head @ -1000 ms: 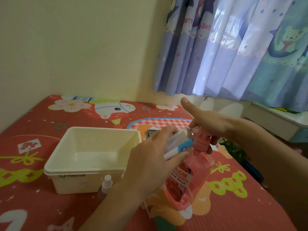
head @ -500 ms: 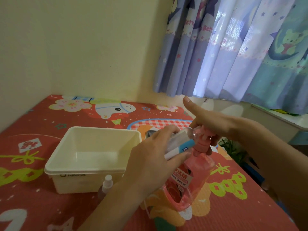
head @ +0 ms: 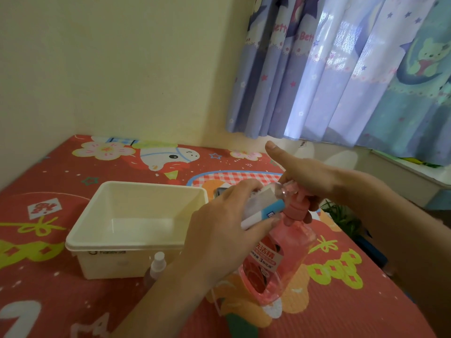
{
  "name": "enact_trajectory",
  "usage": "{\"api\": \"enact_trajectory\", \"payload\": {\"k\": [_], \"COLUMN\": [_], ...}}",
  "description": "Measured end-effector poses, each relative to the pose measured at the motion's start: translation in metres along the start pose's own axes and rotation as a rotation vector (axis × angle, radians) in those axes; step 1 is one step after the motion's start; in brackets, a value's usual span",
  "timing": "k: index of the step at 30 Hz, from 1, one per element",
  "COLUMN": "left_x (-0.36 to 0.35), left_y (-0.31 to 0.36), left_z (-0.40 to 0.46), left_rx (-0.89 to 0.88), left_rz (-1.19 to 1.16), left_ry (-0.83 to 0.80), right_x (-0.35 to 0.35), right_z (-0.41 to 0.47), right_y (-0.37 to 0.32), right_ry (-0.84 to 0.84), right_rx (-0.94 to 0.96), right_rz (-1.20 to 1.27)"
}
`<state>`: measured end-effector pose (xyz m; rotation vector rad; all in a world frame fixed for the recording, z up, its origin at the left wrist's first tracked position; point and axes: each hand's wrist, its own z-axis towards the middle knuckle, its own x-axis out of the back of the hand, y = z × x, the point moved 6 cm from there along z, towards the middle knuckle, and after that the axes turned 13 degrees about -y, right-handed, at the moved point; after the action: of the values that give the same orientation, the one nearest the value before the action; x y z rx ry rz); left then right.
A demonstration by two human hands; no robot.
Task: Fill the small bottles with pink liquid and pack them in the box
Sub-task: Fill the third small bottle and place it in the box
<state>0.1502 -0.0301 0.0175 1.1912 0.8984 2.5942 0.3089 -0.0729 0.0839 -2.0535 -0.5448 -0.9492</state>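
Bottles: two small, one gripped in left hand (head: 219, 230) at pump (head: 296, 206) under right hand's (head: 307, 176) curled fingers; one (head: 156, 267) left of wrist. One box (head: 127, 247).

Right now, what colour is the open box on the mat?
Cream-white box, clearest in the head view.
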Motion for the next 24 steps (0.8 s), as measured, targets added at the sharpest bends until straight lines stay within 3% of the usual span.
{"api": "enact_trajectory", "payload": {"k": [4, 11, 20, 24], "left_x": [-0.003, -0.0011, -0.0038, -0.002], "left_y": [-0.0015, 0.0016, -0.0017, 0.0006], "left_z": [0.0004, 0.0003, 0.001, 0.001], "left_rx": [0.005, -0.015, -0.001, -0.018], "left_rz": [0.023, -0.002, 0.073, 0.032], "left_ry": [-0.023, 0.0, -0.011, -0.001], "right_x": [-0.0021, -0.0004, -0.004, -0.0026], "right_z": [0.0047, -0.0015, 0.0057, 0.0004], "right_y": [0.0019, 0.0004, 0.0031, 0.0008], "right_ry": [0.123, -0.06, 0.049, -0.05], "right_rx": [0.047, -0.011, 0.025, 0.015], "right_rz": [-0.023, -0.006, -0.014, 0.004]}}
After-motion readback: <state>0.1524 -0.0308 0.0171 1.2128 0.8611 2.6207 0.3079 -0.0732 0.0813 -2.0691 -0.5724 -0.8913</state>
